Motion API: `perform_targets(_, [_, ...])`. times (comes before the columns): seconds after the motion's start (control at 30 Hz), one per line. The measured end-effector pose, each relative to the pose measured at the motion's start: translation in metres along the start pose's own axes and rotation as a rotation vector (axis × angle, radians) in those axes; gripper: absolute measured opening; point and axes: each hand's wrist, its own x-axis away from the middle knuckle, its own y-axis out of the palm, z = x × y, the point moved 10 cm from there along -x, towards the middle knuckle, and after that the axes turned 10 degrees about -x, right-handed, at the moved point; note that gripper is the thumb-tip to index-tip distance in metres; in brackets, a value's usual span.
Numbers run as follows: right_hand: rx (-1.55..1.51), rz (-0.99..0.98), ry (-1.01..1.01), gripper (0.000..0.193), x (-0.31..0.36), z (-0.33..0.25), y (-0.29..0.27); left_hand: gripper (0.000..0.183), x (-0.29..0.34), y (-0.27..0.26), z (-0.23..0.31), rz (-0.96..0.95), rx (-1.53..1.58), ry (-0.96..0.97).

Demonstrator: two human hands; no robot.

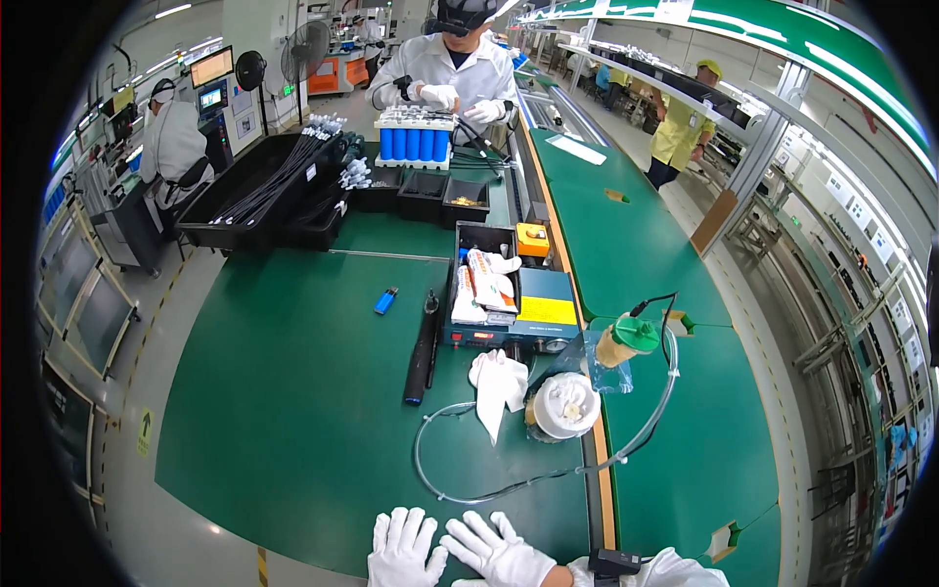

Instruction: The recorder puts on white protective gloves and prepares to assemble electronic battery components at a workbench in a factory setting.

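Observation:
My left hand (403, 546) and my right hand (501, 553), both in white gloves, rest side by side at the near edge of the green work table (293, 411). Their fingers are spread and nothing is in them. Closest to them is a clear tube (509, 486) curving across the table. Beyond it lie a crumpled white glove or cloth (499, 383), a white tub (567, 406) and an amber syringe barrel with a green cap (631, 338). Left of these are a black pen-like tool (423, 357) and a blue lighter (386, 300).
A blue-grey control box (543, 303) carries a black bin (462, 245) with white tubes. Black trays (235, 210) of cables stand farther left. Across the table, a co-worker's gloved hands (440, 96) are at a pack of blue cylinders (414, 144). An orange edge strip (599, 479) runs along the right.

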Motion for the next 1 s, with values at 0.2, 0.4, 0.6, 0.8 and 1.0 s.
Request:
perform_targets(0.2, [-0.085,-0.024,-0.059,0.064,0.003,0.011,-0.006,0.043,-0.004,0.002,0.0,-0.032,0.002,-0.017])
perform_targets(0.4, [-0.093,-0.013,-0.105,0.061,0.006,0.014,-0.004,0.04,-0.003,0.003,-0.001,-0.024,-0.007,-0.026])
perform_targets(0.6, [-0.082,-0.006,-0.107,0.059,0.006,0.015,-0.006,0.039,-0.002,0.003,-0.001,-0.006,0.007,-0.025])
perform_targets(0.8, [-0.085,0.026,-0.147,0.055,0.003,0.015,-0.009,0.038,-0.001,0.0,-0.002,0.02,0.013,-0.017])
perform_targets(1.0, [-0.124,0.06,-0.156,0.051,0.002,0.017,-0.013,0.037,0.001,0.002,-0.002,0.033,0.012,-0.01])
